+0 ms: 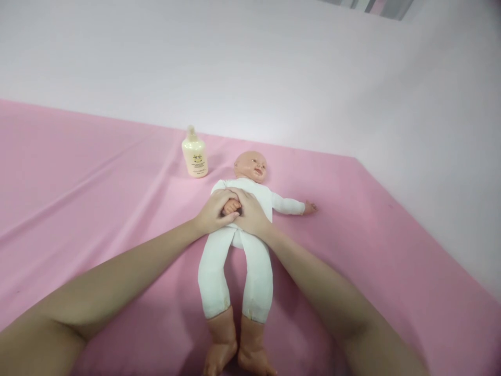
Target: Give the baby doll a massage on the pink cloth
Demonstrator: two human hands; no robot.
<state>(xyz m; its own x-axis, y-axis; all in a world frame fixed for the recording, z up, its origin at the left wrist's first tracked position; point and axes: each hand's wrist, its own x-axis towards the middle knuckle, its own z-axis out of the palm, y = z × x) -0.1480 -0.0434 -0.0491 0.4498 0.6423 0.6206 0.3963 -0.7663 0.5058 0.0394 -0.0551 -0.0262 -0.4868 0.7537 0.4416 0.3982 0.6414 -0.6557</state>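
A baby doll (250, 271) in a white bodysuit lies on its back on the pink sheet (97, 209), head away from me and bare feet toward me. My left hand (213, 211) and my right hand (250, 211) meet over the doll's belly. Both are closed around one small doll hand (231, 207), which shows between my fingers. The doll's other arm (291, 206) stretches out to the right, flat on the sheet.
A cream lotion bottle (194, 154) stands upright on the sheet just left of the doll's head. A pale wall (274, 68) rises behind the bed, and the sheet's right edge (430, 245) runs diagonally toward me.
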